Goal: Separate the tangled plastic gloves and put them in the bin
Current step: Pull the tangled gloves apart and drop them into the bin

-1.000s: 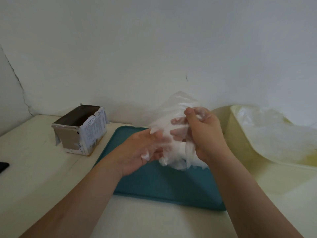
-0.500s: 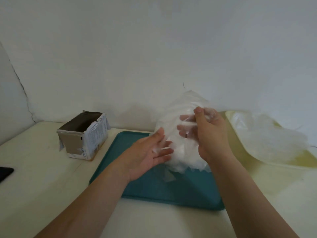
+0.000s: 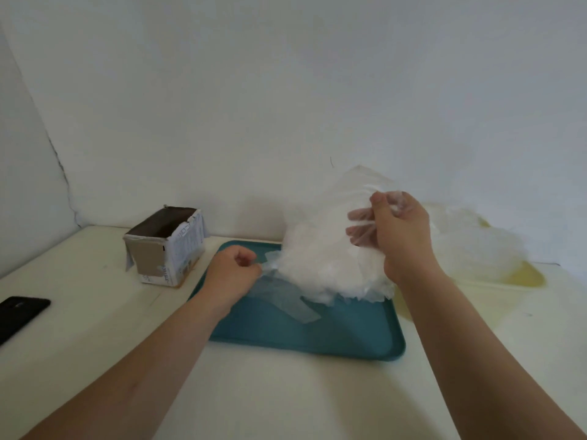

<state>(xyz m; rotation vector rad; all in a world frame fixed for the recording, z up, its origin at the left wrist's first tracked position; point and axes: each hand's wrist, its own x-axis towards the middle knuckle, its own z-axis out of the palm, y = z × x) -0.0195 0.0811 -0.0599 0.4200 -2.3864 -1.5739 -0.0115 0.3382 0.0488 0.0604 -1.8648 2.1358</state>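
Mostly the cream counter (image 3: 286,401) fills the lower view, with a white wall behind it. A teal tray (image 3: 317,338) lies in the middle of the counter. Just to the tray's right stands the pale yellow bin (image 3: 525,276), with loose clear gloves (image 3: 476,246) heaped in it. A big white clump of tangled plastic gloves (image 3: 324,249) hangs over the tray's far right part and hides the bin's left side. The right hand (image 3: 400,236) grasps the clump near its top, fingers curled into the film. An open cardboard box (image 3: 168,246) stands left of the tray, apart from it. The left hand (image 3: 233,271) pinches a single clear glove (image 3: 286,296), which trails from the clump's lower left down onto the tray. A black phone (image 3: 19,312) lies at the far left.
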